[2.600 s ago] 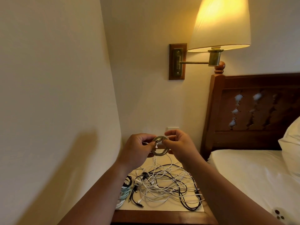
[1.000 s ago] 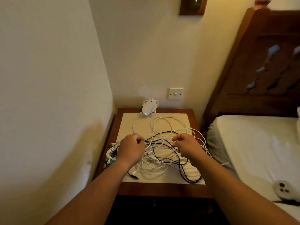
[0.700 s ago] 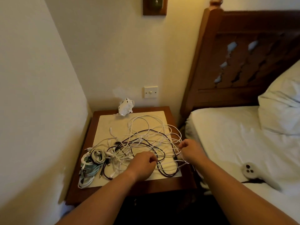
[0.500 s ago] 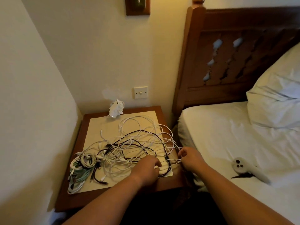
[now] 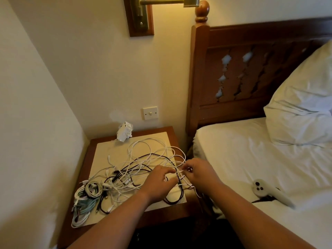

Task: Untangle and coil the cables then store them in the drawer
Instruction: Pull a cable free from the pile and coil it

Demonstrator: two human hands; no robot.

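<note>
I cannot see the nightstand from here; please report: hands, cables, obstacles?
Left hand and right hand both pinch white strands of the tangled cables. Tangle uncoiled on nightstand; coiled bundle at near left corner. Nothing blocks hands.

Wooden tabletop (image 5: pixel 161 215) under cream mat (image 5: pixel 115 150). On mat: tangled cables (image 5: pixel 143 159), white and black; coiled bundle (image 5: pixel 84 200) front-left; white adapter (image 5: pixel 124 134) at back.

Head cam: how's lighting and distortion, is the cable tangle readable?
Head view: dim, warm light from the wall lamp overhead; wide-angle bending tilts the headboard; the cable tangle reads clearly, white and black strands separable; slight softness where left hand and right hand pinch it.
</note>
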